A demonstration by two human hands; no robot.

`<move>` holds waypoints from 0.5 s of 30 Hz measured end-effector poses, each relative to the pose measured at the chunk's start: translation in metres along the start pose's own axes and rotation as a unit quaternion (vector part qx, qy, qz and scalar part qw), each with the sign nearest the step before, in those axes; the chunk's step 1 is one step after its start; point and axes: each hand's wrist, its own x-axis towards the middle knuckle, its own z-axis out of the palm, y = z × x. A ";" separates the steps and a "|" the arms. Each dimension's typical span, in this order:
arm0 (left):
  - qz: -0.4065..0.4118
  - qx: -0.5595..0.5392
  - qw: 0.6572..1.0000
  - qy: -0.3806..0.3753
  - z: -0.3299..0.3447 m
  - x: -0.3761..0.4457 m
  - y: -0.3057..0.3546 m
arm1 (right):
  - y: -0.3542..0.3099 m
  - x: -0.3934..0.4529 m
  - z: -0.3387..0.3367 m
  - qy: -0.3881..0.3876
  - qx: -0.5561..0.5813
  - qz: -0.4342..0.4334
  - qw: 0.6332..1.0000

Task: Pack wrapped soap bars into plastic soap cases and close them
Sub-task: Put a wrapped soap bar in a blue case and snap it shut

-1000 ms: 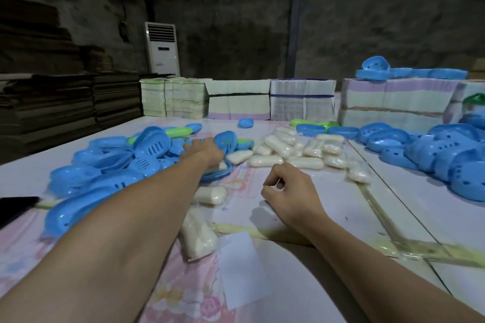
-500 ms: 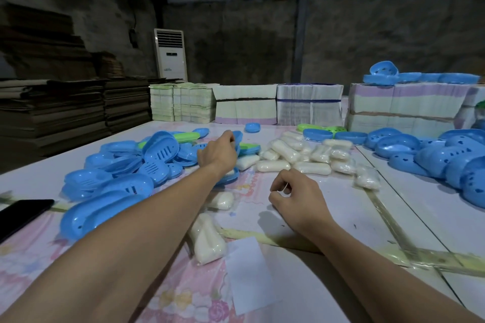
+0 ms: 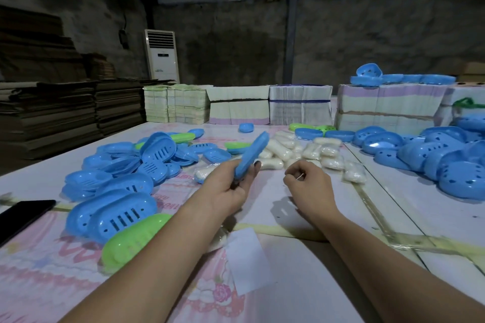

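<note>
My left hand (image 3: 231, 186) grips a blue plastic soap case half (image 3: 251, 155) by its lower end and holds it tilted on edge above the table. My right hand (image 3: 308, 186) rests on the table to its right with the fingers curled; a small thin thing shows between the fingertips, too small to name. Wrapped white soap bars (image 3: 301, 151) lie in a heap just beyond both hands. One more wrapped bar (image 3: 203, 173) lies left of the held case.
Blue case halves (image 3: 126, 165) pile up at the left, with a green one (image 3: 131, 241) nearest me. More blue halves (image 3: 433, 155) cover the right side. Stacked paper bundles (image 3: 299, 109) line the table's far edge. A black phone (image 3: 23, 215) lies at the far left.
My left hand has lifted a blue case half out of the left pile and drawn it back toward me. The right hand has stayed in place.
</note>
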 end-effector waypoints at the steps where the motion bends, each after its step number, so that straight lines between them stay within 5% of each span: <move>1: -0.010 -0.033 0.999 -0.009 0.000 -0.005 -0.002 | 0.002 0.002 -0.003 0.005 -0.007 0.008 1.000; 9: -0.027 -0.059 0.996 -0.065 0.002 -0.017 -0.023 | 0.029 0.028 -0.033 0.040 -0.204 0.055 0.977; 12: -0.056 -0.075 0.992 -0.083 0.002 -0.016 -0.024 | 0.040 0.039 -0.046 0.004 -0.403 0.108 0.909; 15: -0.071 -0.066 0.988 -0.122 0.002 -0.017 -0.023 | 0.052 0.046 -0.059 -0.059 -0.472 0.160 0.865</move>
